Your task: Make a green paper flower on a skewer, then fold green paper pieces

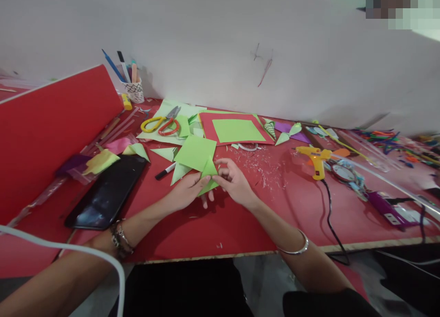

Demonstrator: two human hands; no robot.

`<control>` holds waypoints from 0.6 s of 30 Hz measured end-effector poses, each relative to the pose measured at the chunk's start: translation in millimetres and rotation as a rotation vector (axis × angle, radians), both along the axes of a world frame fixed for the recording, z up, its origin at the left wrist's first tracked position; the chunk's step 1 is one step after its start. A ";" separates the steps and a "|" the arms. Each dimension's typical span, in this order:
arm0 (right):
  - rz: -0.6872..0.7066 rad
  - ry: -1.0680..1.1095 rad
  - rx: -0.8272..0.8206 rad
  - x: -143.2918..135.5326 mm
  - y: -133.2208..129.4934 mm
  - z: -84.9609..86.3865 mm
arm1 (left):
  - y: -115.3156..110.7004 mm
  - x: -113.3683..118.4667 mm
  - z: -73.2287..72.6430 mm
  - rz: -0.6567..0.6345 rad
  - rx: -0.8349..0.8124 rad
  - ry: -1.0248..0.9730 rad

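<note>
Both hands pinch one folded green paper piece just above the red tabletop: left hand closed on its lower edge, right hand closed on its right side. Align edges before creasing; press firmly along the fold. A green square lies just behind.

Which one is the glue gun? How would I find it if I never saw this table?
Start at the red table and look to the side of the person's right hand, past the white paper scraps. The glue gun lies there on its side, a black cord trailing toward the table's front edge. It is the only yellow pistol-shaped tool with an orange trigger; the yellow-handled scissors sit far off by the green paper.
</note>
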State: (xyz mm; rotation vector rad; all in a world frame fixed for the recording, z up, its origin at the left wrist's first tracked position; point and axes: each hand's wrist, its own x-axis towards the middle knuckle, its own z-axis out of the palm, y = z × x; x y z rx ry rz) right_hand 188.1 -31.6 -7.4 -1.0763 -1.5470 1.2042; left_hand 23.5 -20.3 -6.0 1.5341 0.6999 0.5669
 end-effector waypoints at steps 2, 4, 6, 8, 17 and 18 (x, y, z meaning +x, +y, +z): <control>0.018 -0.009 -0.061 -0.1 -0.3 1.5 | 0.5 0.2 0.0 0.000 0.010 -0.001; 0.053 -0.035 -0.120 -0.2 -0.9 3.1 | 1.2 0.1 0.2 0.003 0.028 0.016; 0.079 -0.064 -0.145 -0.3 -1.7 4.4 | 1.8 -0.3 0.5 0.017 0.042 0.044; 0.076 -0.075 -0.143 -0.4 -2.3 5.2 | 2.0 -0.7 0.9 0.037 0.047 0.070; 0.114 -0.121 -0.171 0.3 -3.4 4.0 | -0.1 -0.1 6.9 0.167 0.108 0.128; 0.127 -0.129 -0.165 0.5 -3.5 3.2 | 0.0 -0.1 7.3 0.169 0.104 0.131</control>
